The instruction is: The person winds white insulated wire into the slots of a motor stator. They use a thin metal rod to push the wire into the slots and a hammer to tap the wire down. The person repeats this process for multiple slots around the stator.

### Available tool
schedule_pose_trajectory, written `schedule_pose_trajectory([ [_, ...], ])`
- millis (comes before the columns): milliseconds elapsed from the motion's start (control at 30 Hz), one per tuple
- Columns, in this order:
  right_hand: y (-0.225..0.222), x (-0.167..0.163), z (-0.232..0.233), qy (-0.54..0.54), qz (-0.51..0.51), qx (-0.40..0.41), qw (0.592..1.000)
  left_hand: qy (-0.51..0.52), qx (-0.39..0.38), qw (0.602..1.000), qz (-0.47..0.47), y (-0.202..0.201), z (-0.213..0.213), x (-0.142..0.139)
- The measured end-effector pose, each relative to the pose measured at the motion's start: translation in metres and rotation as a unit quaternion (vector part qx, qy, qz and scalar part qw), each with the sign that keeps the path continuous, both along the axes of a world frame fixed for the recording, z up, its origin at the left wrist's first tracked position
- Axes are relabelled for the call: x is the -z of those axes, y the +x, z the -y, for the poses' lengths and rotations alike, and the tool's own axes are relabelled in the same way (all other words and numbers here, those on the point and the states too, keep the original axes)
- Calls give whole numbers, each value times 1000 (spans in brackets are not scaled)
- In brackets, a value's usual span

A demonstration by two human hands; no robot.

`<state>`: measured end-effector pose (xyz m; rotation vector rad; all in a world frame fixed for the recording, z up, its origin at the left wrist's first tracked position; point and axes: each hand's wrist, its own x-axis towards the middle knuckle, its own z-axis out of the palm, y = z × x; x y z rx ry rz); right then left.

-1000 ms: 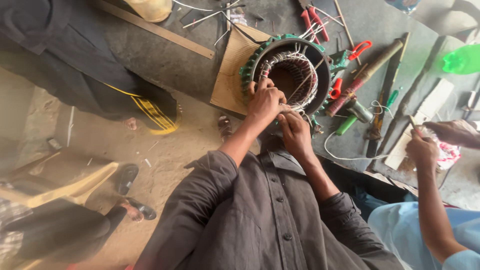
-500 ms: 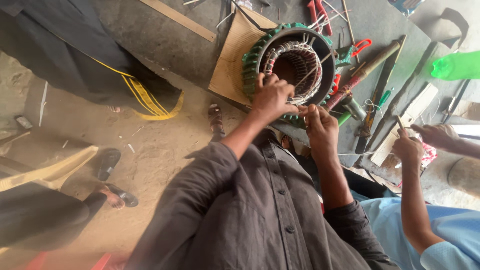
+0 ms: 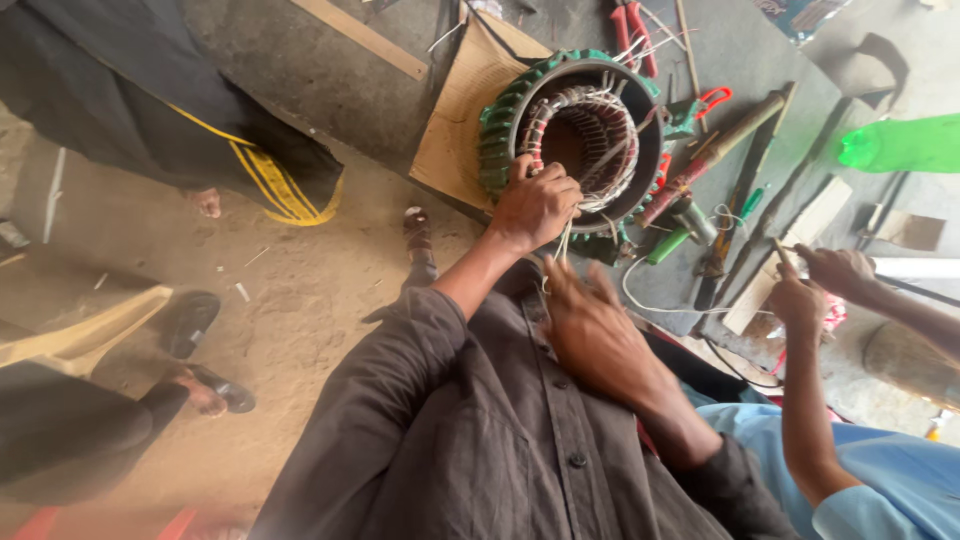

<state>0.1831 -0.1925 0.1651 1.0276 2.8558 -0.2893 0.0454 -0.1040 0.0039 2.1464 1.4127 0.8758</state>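
A green motor stator (image 3: 500, 130) with copper windings (image 3: 590, 110) and white lacing lies on a piece of cardboard (image 3: 460, 110) on the floor. My left hand (image 3: 535, 205) rests on the stator's near rim, closed on a few white cords (image 3: 563, 240) that hang from the winding. Below it, over my dark grey shirt, my right hand (image 3: 590, 320) has its fingers spread and holds nothing that I can see. One pale strand runs down from my left fist toward it.
Red-handled pliers (image 3: 632, 30), a wooden-handled hammer (image 3: 720, 140), green screwdrivers (image 3: 668, 245) and wood strips lie right of the stator. A co-worker in a blue shirt has both hands (image 3: 815, 280) at the right. Another person's black trousers (image 3: 130, 100) and sandalled feet (image 3: 205, 390) are left.
My right hand has left the stator's rim and drawn back toward my chest, fingers spreading. My left hand stays on the rim, holding the cords.
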Motion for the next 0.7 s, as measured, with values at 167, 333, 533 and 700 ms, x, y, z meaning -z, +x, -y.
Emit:
schedule_pose_trajectory([
  [167, 17, -41, -66, -304, 235, -33, 923, -2, -2, 1000, -3, 0, -3, -6],
  [333, 18, 39, -191, -167, 130, 122, 970, -65, -8, 998, -12, 1, -4, -13],
  [533, 2, 89, -221, -157, 303, -34, 940, -33, -27, 999, -21, -1, -8, -14],
  [700, 26, 64, -302, -158, -5, 73, 985, -63, -20, 998, -10, 0, -8, -7],
])
